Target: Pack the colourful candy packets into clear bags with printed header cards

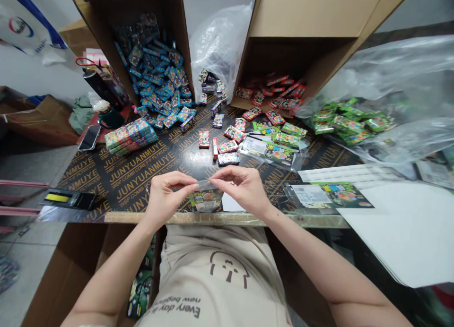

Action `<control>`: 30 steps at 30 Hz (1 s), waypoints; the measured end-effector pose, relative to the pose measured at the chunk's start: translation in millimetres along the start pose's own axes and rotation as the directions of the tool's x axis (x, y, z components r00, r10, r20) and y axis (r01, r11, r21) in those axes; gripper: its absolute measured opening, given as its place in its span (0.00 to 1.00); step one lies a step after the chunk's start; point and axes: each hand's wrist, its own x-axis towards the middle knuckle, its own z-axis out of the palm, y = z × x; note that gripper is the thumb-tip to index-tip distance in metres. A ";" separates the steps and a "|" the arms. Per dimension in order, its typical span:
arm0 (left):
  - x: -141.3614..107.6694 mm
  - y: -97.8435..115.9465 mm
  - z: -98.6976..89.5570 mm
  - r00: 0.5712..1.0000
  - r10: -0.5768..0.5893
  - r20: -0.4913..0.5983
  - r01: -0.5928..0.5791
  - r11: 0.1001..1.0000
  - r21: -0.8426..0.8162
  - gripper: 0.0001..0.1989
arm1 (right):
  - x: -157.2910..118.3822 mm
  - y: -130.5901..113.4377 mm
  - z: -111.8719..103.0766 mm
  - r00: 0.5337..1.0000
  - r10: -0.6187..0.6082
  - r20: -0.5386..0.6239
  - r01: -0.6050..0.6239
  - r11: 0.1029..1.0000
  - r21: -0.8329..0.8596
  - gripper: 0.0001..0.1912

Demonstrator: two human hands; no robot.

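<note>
Dark printed plywood (133, 176) crosses mid-frame. At lower centre, the left hand (168, 194) and right hand (246, 190) pinch the top of a clear bag (207, 200); whether it is sealed, I cannot tell. Just beyond, small boxes (228, 159) lie loose, with bags (278, 154) right of centre. One neat stack (130, 136) sits left; most boxes, upper left to right, look unsorted.

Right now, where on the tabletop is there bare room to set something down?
The widest bare patch of black, gold-lettered tabletop lies between the multicoloured stack of small boxes, the black-and-yellow object and the left hand. Beyond the right hand, it is crowded: loose red cardboard boxes and flat green-and-black packets.
</note>
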 end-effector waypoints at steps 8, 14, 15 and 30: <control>-15.7 -10.3 4.0 0.850 0.525 0.047 -0.501 0.776 0.384 0.09 | -11.1 20.9 -10.1 0.942 -0.334 0.046 0.336 0.927 -0.164 0.06; -15.1 -22.4 -1.0 0.880 0.475 0.012 -0.448 0.820 0.356 0.10 | -11.4 32.6 -0.6 0.920 -0.391 0.030 0.388 0.895 -0.219 0.13; -12.6 -24.5 -3.4 0.894 0.446 -0.032 -0.410 0.847 0.338 0.09 | -3.1 31.4 3.7 0.928 -0.371 0.043 0.371 0.906 -0.205 0.12; -76.2 -164.8 -63.8 0.830 -0.110 -0.546 0.433 0.744 0.509 0.16 | 270.0 154.7 66.9 0.976 0.211 0.047 -0.103 0.643 -0.759 0.51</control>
